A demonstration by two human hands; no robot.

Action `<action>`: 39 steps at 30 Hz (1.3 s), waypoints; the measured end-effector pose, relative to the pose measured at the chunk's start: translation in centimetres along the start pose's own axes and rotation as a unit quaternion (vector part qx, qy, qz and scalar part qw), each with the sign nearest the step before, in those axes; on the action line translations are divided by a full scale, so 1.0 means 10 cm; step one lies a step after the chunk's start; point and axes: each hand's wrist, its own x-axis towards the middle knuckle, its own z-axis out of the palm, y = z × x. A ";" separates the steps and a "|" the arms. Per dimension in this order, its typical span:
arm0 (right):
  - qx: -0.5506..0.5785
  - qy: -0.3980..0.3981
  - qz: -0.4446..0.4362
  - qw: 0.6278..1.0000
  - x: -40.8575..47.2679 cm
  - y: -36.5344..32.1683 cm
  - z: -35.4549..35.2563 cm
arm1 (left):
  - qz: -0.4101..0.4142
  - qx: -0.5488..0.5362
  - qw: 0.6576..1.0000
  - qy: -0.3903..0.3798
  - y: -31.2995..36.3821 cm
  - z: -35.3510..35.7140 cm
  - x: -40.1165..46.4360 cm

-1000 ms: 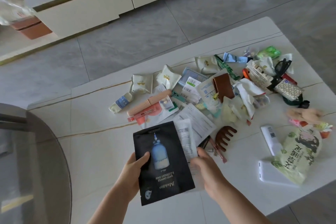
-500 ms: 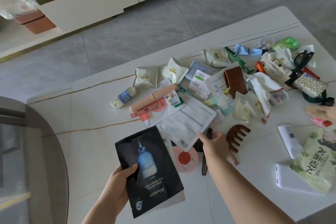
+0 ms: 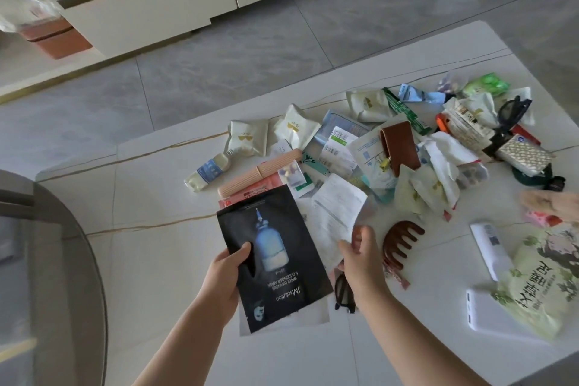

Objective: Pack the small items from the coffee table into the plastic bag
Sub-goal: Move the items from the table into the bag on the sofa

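My left hand (image 3: pixel 224 276) grips a black face-mask sachet (image 3: pixel 272 257) with a blue bottle printed on it, held just above the white coffee table (image 3: pixel 150 254). A second flat pack shows under its lower edge. My right hand (image 3: pixel 360 257) pinches the near corner of a white printed sachet (image 3: pixel 336 213) and lifts it off the pile. A brown wooden comb (image 3: pixel 399 244) lies just right of that hand. Black glasses (image 3: pixel 344 293) lie under my right wrist. Several small packets, tubes and pouches cover the table's far right part. No plastic bag shows on the table.
A white power bank (image 3: pixel 488 313) and a green snack bag (image 3: pixel 545 279) lie near the right front edge, a white remote (image 3: pixel 488 244) beside them. Another person's hand (image 3: pixel 551 202) reaches in at the right edge. A round glass table (image 3: pixel 47 276) is at left, a low cabinet (image 3: pixel 150 3) beyond.
My right hand went out to the pile, took hold of the white printed sachet and drew it back towards me. My left hand kept the black sachet and shifted slightly right.
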 end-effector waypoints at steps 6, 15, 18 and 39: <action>0.117 -0.213 0.073 0.967 -0.27 -0.07 -0.03 | -0.011 -0.033 0.999 -0.011 0.03 -0.15 -0.25; 0.030 -0.176 0.099 0.979 -0.08 -0.34 0.36 | -0.010 -0.062 0.998 0.005 -0.09 -0.63 -0.47; -0.090 -0.068 0.018 0.993 0.26 -0.44 0.48 | 0.003 -0.075 0.997 0.019 -0.21 -0.77 -0.39; 0.226 0.019 0.170 0.959 0.11 -0.45 0.46 | 0.007 -0.142 0.990 0.002 -0.29 -0.78 -0.55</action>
